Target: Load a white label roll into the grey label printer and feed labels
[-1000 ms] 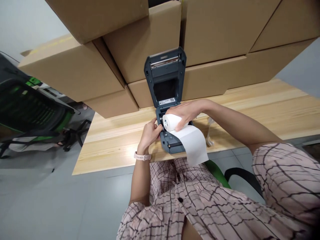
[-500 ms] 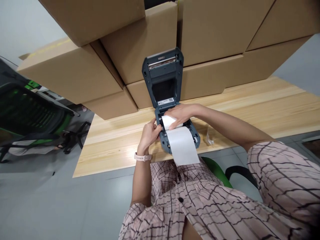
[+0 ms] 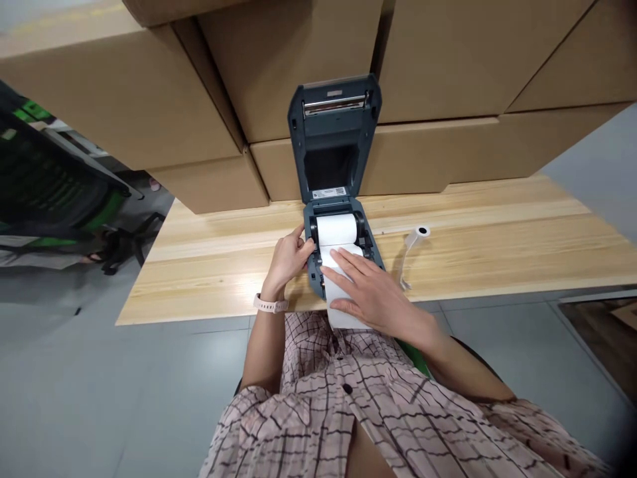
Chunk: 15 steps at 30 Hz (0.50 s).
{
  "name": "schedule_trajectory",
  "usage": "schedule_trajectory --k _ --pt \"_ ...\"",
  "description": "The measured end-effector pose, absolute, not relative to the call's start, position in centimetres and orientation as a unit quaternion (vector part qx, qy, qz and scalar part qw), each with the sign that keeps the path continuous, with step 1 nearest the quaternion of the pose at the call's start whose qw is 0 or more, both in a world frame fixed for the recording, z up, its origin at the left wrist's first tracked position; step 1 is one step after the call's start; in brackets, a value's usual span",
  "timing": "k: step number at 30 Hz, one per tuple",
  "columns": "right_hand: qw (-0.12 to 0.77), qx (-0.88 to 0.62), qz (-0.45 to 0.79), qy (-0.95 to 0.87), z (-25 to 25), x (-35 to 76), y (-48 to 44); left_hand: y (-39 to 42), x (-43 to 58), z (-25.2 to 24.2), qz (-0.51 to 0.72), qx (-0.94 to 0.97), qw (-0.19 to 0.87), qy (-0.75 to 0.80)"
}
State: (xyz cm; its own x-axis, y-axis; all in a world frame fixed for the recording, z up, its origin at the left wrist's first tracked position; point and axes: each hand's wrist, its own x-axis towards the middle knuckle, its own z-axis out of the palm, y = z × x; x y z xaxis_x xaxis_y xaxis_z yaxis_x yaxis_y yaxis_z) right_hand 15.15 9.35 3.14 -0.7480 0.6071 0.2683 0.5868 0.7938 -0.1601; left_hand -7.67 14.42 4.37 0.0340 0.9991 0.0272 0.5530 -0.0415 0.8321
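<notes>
Resting R hand (image 3: 368, 292) flat, unclenched, on paper strip (image 3: 342, 320). Touching edge of printer (image 3: 331, 143) w/ L hand (image 3: 287, 257); can't tell if gripping.

Two hands (image 3: 288, 257) (image 3: 373, 292), one printer (image 3: 335, 143), two rolls (image 3: 337, 230) (image 3: 415, 237) show.

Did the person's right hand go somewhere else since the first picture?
Yes. The right hand moved toward the person, away from the printer's open lid. It left the paper roll and now lies on the loose strip.
</notes>
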Motion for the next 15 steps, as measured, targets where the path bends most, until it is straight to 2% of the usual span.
schedule_trajectory --k 10,15 --pt "0.162 -0.295 0.041 -0.941 3.2 15.7 9.7 13.8 -6.8 4.2 0.339 0.607 0.292 0.657" --pt "0.157 -0.293 0.092 -0.939 3.5 16.1 9.7 13.5 -6.6 4.1 0.345 0.588 0.29 0.672"
